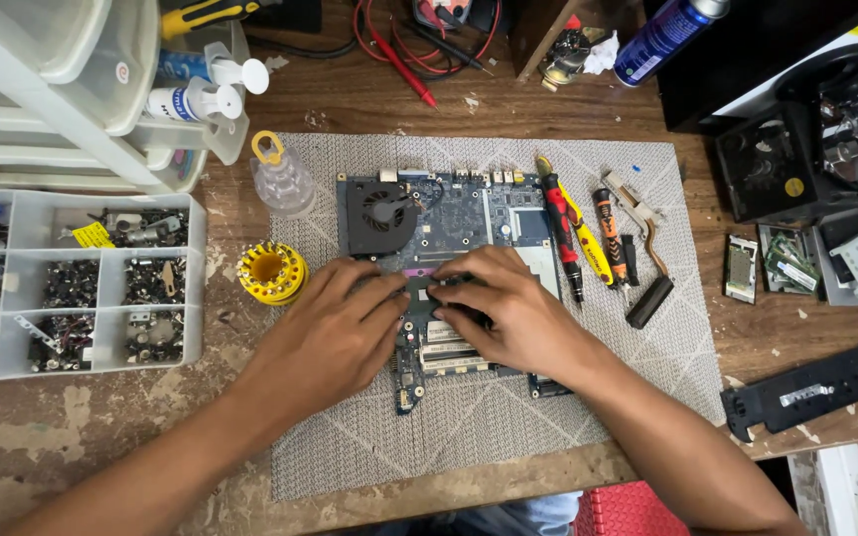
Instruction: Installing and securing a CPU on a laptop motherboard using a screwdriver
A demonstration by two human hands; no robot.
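Both hands, left and right, grip pinched on the board: thin, stiff, fragile; best held by edges.

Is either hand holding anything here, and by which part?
Both the left hand and right hand press on the blue laptop circuit board at its middle; whether anything is gripped cannot be told.

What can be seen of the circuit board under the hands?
The circuit board is dark blue, flat on the grey woven mat. A round black fan sits at its upper left, small connectors line its far edge, and pale slots show near its lower middle. The left hand and right hand rest on its centre, covering it.
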